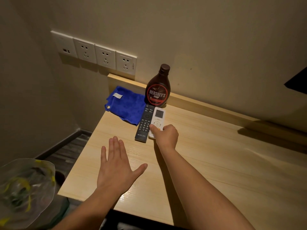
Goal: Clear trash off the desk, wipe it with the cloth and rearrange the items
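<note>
At the lower left of the frame, a bin lined with a clear plastic bag (26,188) is seen beside the worktop (207,155), its contents blurred. The worktop is of pale wood grain, and a soft sheen is caught on it near the lower centre.

The left hand (114,165) is held flat above the near part of the surface, its fingers (115,146) straight and slightly spread, with nothing held; whether the wood is touched cannot be told. Further in, the near end of a white remote (158,118) is gripped by the right hand (166,135), the thumb laid on its buttons. A black remote (144,123) is laid just beside it on the left.

The blue cloth (126,105) is spread at the far left corner of the worktop, left of the black remote. A brown syrup bottle (157,90) is stood upright behind the remotes, against the raised back edge.

Dark plank floor (69,146) is seen at the left. A row of white wall sockets (94,52) is mounted on the beige wall at the upper left.
</note>
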`<state>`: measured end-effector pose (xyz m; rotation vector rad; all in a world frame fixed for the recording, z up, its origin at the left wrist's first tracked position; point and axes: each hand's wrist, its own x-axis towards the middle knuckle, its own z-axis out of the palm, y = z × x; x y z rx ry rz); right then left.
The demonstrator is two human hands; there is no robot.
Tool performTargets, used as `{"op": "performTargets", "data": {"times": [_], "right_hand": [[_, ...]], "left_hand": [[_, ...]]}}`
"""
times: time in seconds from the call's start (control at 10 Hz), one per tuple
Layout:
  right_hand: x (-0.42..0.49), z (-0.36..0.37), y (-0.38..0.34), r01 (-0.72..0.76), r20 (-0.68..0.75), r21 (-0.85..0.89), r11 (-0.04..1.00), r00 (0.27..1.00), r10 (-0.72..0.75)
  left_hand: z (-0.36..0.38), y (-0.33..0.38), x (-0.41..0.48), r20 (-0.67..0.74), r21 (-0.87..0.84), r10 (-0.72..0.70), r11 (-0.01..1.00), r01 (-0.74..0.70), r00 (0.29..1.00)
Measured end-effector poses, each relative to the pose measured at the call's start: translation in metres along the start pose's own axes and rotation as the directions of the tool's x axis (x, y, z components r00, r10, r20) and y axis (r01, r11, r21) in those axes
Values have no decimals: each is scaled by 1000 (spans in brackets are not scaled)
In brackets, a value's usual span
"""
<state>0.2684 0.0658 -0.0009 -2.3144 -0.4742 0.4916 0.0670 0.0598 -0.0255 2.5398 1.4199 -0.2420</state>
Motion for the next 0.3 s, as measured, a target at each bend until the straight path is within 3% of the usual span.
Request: {"op": "performTargets", "data": {"times": [0.3], "right_hand": [[-50, -50, 18, 31, 25, -85, 996, 999, -29]], "left_hand": [[-21, -1, -1, 134, -52, 10, 999, -3, 991]]}}
